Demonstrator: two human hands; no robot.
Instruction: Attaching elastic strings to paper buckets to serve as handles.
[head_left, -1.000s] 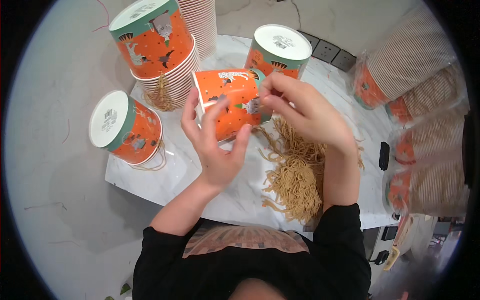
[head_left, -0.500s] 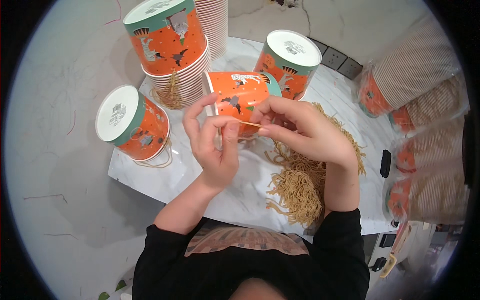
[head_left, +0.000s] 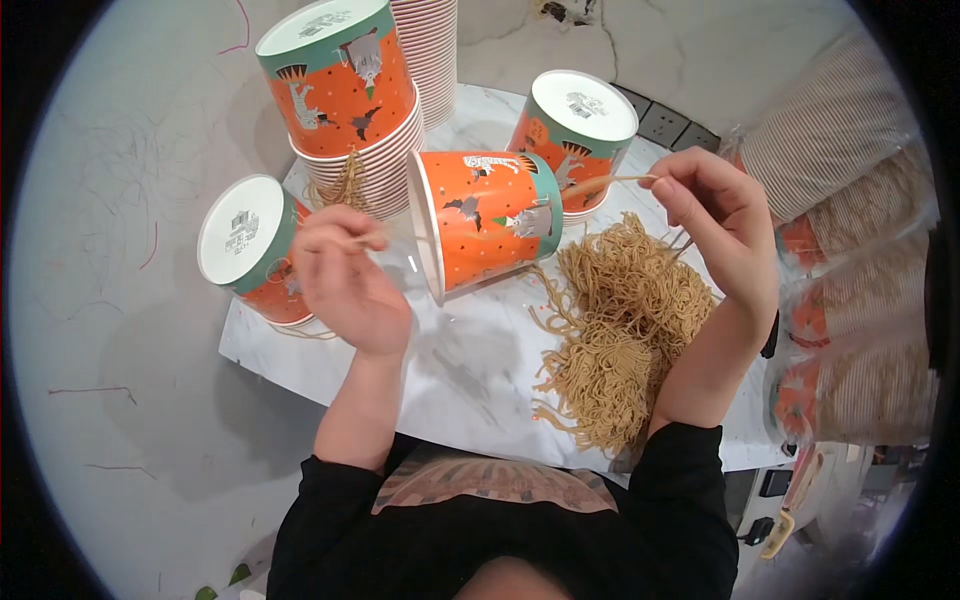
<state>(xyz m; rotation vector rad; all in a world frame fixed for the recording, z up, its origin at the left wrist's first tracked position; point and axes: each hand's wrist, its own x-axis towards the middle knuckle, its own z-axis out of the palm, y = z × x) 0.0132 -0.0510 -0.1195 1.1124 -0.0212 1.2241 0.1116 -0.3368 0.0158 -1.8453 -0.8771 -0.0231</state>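
An orange and green paper bucket [head_left: 478,225] lies on its side in the middle of the marble-patterned table [head_left: 470,385], its open rim toward the left. My left hand [head_left: 350,280], its fingers smeared by motion, is left of that rim and pinches a tan string. Beyond the bucket's base my right hand [head_left: 725,215] pinches a tan string [head_left: 620,180] between thumb and fingers. Blur hides whether one string joins both hands. Below and left of my right hand sits a loose heap of tan string [head_left: 620,340].
An upside-down bucket [head_left: 575,130] stands behind, another [head_left: 250,245] at left with string under its rim. A nested stack of buckets [head_left: 340,90] rises at back left, near a taller stack [head_left: 425,60]. Bagged bucket stacks [head_left: 840,250] line the right side; a power strip [head_left: 665,120] lies behind.
My hands have drawn apart from in front of the bucket, the left to the left and the right to the right and upward. More of the bucket and the string heap shows.
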